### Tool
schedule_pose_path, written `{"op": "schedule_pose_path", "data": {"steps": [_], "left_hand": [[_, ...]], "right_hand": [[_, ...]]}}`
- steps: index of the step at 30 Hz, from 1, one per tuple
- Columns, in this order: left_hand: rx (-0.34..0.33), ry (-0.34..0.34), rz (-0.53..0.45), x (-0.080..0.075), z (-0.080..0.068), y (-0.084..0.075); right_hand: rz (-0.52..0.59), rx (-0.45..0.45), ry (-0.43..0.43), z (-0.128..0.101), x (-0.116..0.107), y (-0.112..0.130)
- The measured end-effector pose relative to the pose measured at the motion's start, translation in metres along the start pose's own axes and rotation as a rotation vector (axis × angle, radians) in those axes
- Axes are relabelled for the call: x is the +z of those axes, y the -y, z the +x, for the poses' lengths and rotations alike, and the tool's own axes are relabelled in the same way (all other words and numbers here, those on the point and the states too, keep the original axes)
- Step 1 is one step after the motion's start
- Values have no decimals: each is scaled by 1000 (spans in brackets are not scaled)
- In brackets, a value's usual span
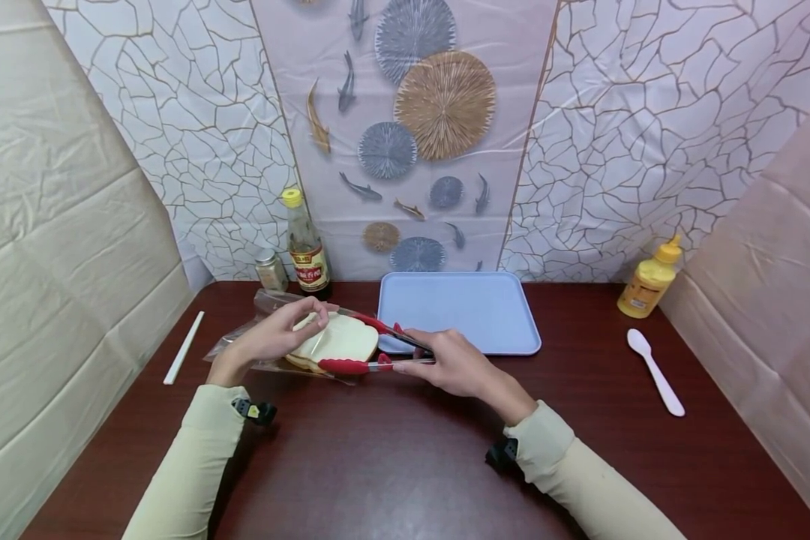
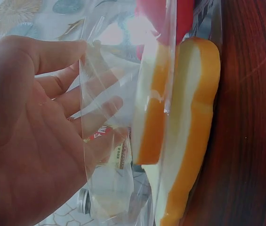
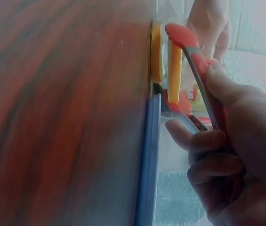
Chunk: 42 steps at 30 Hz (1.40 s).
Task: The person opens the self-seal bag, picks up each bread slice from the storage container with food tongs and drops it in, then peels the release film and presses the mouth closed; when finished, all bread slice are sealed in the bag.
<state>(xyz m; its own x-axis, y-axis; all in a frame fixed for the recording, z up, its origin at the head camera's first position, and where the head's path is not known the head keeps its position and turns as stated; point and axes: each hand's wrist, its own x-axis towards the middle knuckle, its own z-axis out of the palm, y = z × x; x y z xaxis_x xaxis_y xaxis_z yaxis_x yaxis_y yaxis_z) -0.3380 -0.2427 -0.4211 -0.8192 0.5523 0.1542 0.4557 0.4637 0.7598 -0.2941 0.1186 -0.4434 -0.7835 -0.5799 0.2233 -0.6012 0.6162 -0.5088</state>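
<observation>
Left hand point(image 1: 273, 337) holds the clear bag point(image 1: 243, 341) open, fingers curled on its film, at the counter's point(image 1: 405, 450) left-centre. Right hand point(image 1: 455, 367) squeezes red tongs point(image 1: 351, 365) around the top bread slice point(image 1: 337, 339), still inside the bag's mouth, just left of the blue tray point(image 1: 459, 311). Risk: a tong tip may snag the film, or too hard a pinch may tear the soft slice.

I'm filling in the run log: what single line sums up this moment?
left hand: holds clear bag open | right hand: grips red tongs | tongs: around top bread slice | tray: behind
</observation>
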Motion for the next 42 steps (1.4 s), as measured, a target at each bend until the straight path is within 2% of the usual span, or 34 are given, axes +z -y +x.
{"op": "schedule_pose_path", "data": {"steps": [6,15,30,36,39,42], "left_hand": [[20,-6,28,0,-2,2],[11,-13,-3,0,-1,-3],[32,-28,-2,-1,1,-2],[-25,-28,-27,2,1,0],[-59,-38,-6,5,0,1],[-61,-50,12,7,0,0]], "right_hand": [[-35,-1,-18,7,7,8],[-60,24,-25,26,24,21],[-3,13,-58,46,40,33],[77,40,-32,45,40,31],[95,55,-18,44,38,28],[107,65,-10,40,35,25]]}}
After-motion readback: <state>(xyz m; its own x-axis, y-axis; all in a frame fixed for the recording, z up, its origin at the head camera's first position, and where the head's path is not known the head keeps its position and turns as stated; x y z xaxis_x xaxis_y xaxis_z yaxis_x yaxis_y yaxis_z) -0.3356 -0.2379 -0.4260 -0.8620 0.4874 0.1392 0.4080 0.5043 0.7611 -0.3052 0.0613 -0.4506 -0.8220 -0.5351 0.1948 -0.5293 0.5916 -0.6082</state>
